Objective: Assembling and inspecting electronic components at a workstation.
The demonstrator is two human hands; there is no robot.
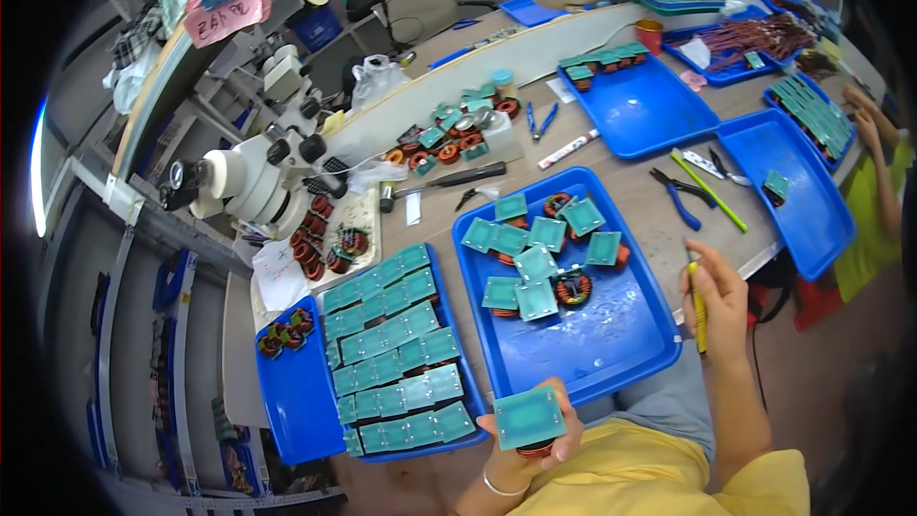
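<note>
My left hand (pixel 558 425) grips a coil with a green circuit board (pixel 528 418) on it, the board facing up and the copper winding showing below. My right hand (pixel 718 296) is closed round a slim yellow-handled tool (pixel 700 313), its thin tip pointing away from me; its kind is not clear. Between the hands and beyond them lies a blue tray (pixel 592 354) with several board-topped coils (pixel 537 265) at its far end. One ring-shaped coil (pixel 573 289) there lies with its winding up. To the left, another tray (pixel 473 392) holds rows of board-topped coils (pixel 390 333).
Black-and-blue pliers (pixel 680 199) and a yellow-green stick (pixel 709 191) lie right of the middle tray. A screwdriver (pixel 449 178) and blue-handled cutters (pixel 542 122) lie behind it. A microscope (pixel 244 182) stands at left. Another person's hand (pixel 864 124) is at far right.
</note>
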